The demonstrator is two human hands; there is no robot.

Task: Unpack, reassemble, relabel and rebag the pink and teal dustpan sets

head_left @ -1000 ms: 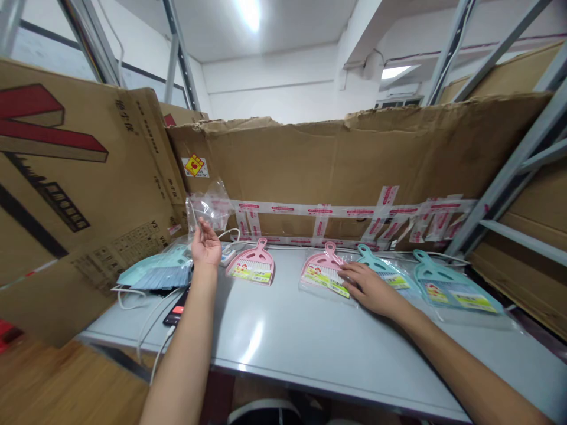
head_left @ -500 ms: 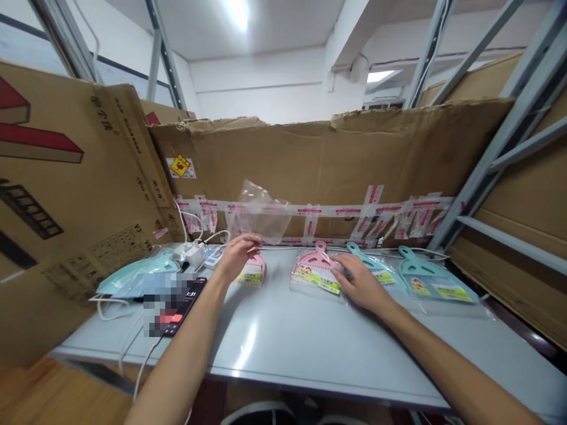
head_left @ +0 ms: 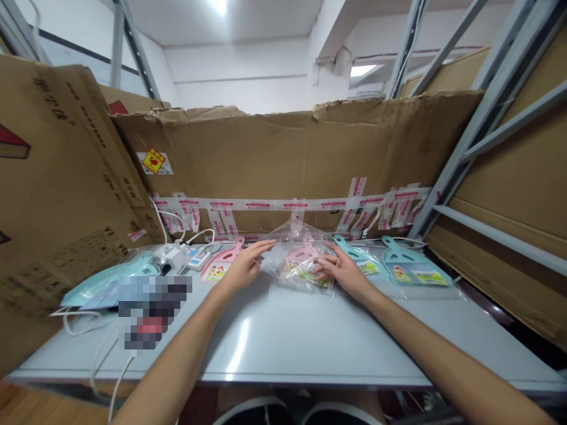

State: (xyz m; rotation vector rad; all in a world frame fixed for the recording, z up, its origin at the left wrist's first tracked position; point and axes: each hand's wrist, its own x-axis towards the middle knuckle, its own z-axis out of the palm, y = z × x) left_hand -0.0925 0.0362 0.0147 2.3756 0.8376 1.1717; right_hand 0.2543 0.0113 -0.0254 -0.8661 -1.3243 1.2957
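left hand (head_left: 248, 264): fingers stretched out and reaching toward the middle of the bench (head_left: 266, 342). it is in front of part of the left pink dustpan (head_left: 231, 254), and the fingertips are just beside the clear plastic bag (head_left: 290, 233). i cannot tell if they touch it.
right hand (head_left: 348, 271): fingers spread apart and a bit bent, over the right side of the bag. i cannot tell if it pinches the plastic.
clear plastic bag: thin, shiny and wrinkly. it is between the two hands, over the middle pink dustpan (head_left: 302, 252), which shows through it.
pink dustpans: both lie near the back of the bench, with the round handle ends pointing away. each has a yellow and green label.
teal dustpans: one (head_left: 352, 252) is just beside the right hand, and one (head_left: 394, 255) is farther right. both are in see-through wraps. another (head_left: 101, 283) is at the left end.
plugs and wires: a power strip (head_left: 196, 258) and white plugs (head_left: 175, 257) sit behind the left arm. a white cord (head_left: 119, 383) hangs over the front edge.
cardboard (head_left: 274, 153): a big brown wall behind the bench, with a yellow sticker (head_left: 154, 160) and a long strip of tape (head_left: 257, 204).
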